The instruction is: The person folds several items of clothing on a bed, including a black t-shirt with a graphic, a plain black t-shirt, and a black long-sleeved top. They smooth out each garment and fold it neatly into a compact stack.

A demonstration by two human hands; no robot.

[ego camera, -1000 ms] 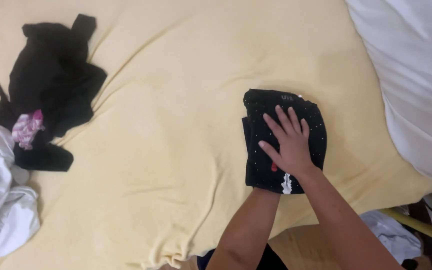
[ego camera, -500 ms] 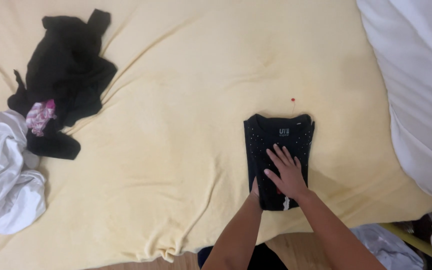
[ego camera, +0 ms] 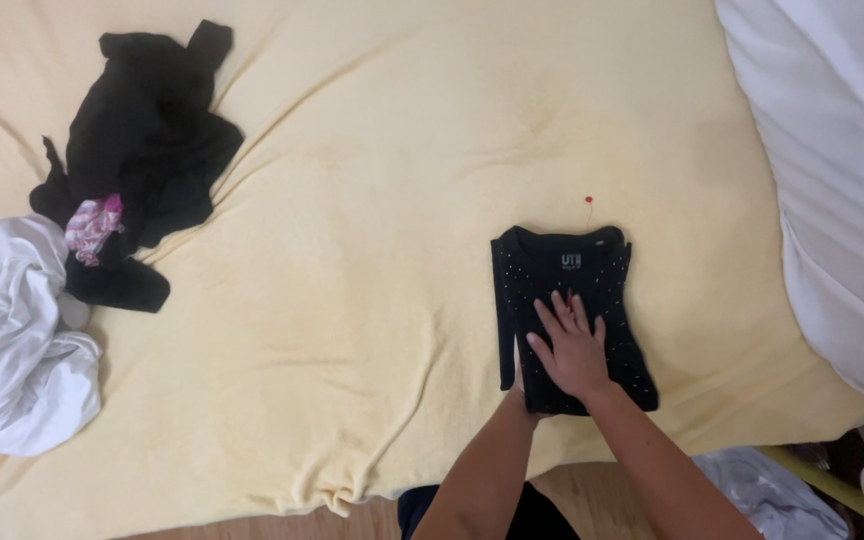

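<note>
Pressing flat, fingers spread, right hand (ego camera: 574,350) rests on folded black studded top (ego camera: 567,315); left hand (ego camera: 515,385) mostly hidden, grip unclear. Black garments (ego camera: 147,150) and white cloth (ego camera: 12,340) remain unfolded.

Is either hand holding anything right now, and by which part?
Nothing is gripped. The right hand lies flat on the folded black top; the left hand is mostly hidden at its lower edge.

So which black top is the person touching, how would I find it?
Start on the big pale yellow blanket and look toward its near edge, close to the white bedding. There lies the folded black top with tiny pale dots, the right hand flat on it. Unlike the crumpled black clothes pile far left, it is a neat rectangle.
</note>
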